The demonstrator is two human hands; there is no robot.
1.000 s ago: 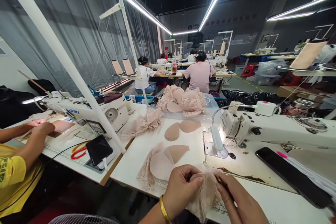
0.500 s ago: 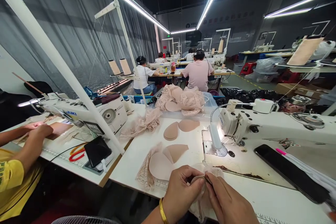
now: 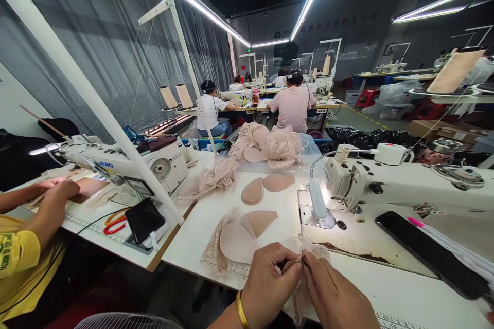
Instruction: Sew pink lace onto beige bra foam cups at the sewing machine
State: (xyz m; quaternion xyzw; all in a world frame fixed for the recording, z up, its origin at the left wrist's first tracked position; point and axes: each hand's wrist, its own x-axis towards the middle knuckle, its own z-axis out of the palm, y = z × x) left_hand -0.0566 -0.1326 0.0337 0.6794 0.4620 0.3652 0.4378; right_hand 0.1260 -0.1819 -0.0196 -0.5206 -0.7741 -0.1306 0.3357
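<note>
At the near edge of the white table, the left hand and right hand met, the fingertips of both pinched shut on a beige lace piece held just above the tabletop. Its lace bunched between and below the fingers. By the look of it, the piece was mid-handling, not yet under the sewing machine. Beyond lay loose foam cups and a heaped pile, apparently unworked.

Bright ceiling light strips glare on a dim hall — edges bend, wide-angle.
</note>
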